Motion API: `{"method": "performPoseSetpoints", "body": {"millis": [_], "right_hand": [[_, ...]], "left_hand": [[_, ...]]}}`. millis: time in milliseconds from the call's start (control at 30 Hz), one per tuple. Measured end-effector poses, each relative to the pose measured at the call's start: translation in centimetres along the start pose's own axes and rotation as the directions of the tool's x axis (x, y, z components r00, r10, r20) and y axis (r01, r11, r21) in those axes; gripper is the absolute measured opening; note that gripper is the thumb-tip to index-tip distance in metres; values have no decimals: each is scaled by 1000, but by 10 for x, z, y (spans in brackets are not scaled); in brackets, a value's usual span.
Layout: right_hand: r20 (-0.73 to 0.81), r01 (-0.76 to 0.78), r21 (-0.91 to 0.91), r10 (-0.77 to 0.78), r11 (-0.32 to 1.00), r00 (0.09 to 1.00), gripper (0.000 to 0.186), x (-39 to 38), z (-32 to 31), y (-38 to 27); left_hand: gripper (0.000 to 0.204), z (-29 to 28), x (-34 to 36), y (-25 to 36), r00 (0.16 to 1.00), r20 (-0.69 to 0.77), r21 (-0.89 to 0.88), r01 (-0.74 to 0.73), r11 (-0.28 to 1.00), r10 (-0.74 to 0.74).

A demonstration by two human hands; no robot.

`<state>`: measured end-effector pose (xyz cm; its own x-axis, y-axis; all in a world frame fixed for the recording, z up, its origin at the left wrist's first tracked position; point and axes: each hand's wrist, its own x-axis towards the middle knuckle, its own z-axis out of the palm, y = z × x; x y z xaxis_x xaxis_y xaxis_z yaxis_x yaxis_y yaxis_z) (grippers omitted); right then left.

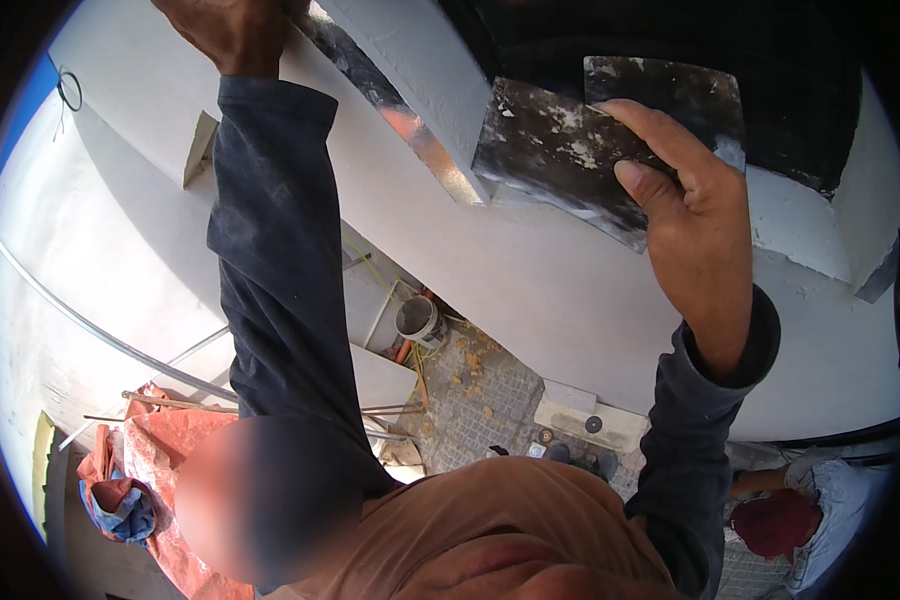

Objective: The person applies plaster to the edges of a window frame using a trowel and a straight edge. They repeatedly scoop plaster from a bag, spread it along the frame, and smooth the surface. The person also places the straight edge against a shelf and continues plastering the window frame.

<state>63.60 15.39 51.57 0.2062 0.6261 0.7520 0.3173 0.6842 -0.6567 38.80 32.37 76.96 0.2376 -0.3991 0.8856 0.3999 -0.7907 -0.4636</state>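
The right hand (705,230) is pinching a dark, flat scraper plate (550,150) between thumb and index finger, that grip pressing together at the plate's right side. Pale crumbs are clinging to the plate's face, and its lower edge is sloping down to the right. A second dark plate (670,85) is sitting just behind, partly hidden; I can't tell which fingers are supporting it. Both are hanging above a curved white surface (560,275). The left hand (235,35) is running out of sight at the top, so I can't tell whether its grip is spreading or pinching anything. Far below, a bucket (425,325) is standing on paved ground (470,375), a reddish sheet (150,440) is lying off to the left, and another person (835,510) is wearing a dark red cap (770,522).
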Motion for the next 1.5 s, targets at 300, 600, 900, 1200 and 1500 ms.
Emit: {"method": "performPoseSetpoints", "body": {"millis": [300, 600, 900, 1200, 1500], "right_hand": [[54, -32, -41, 34, 999, 998, 38, 2, -3, -5], [56, -46, -79, 51, 996, 997, 36, 3, -1, -11], [96, -15, -139, 29, 990, 995, 36, 1, 1, -10], [127, -87, 69, 78, 994, 989, 24, -17, -19, -26], [-48, -280, 725, 453, 629, 890, 21, -151, 26, 18]], "left_hand": [[72, 2, 0, -1, 1000, -21, -31, 6, 1000, -7], [73, 3, 0, 3, 1000, -26, -23, 15, 1000, -16], [75, 4, 1, 2, 999, -32, 11, 26, 1000, -26], [75, 5, 0, 2, 999, -38, -30, 18, 999, -19], [71, 5, -2, 6, 996, -77, -57, 31, 998, -35]]}}
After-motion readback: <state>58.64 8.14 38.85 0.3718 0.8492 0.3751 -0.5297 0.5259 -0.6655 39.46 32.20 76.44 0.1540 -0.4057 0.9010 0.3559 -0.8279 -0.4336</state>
